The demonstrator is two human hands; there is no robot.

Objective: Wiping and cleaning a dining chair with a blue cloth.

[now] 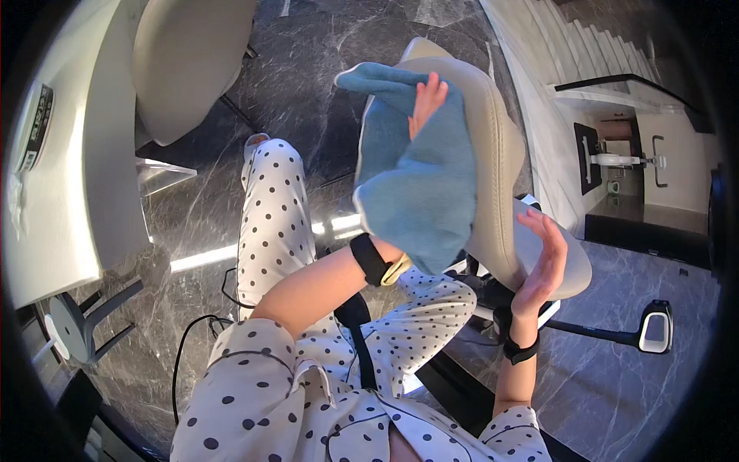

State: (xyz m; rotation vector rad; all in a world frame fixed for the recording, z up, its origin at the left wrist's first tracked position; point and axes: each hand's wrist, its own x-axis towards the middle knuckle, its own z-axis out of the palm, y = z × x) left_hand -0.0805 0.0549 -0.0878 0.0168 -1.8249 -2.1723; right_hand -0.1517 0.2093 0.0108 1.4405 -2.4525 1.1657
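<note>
A blue cloth (427,185) with pale edging hangs in loose folds over my left hand (427,105) and wrist, in front of a beige padded chair (493,133) with a stitched seam. The fingers of that hand stick out past a fold near the cloth's upper end; its palm is hidden, so its grip does not show. My right hand (542,263) is raised beside the chair's lower padded part (568,268), fingers apart and nothing held. Whether it touches the padding is unclear. Dark bands circle both wrists, and a yellowish piece shows by the left one.
A white table (63,173) stands at left, near another beige chair (190,63) and a grey stool-like item (78,329). A black pole with a looped handle (655,326) extends at right. Black cable (180,352) lies near my leg. Beyond are a pale counter and stairs.
</note>
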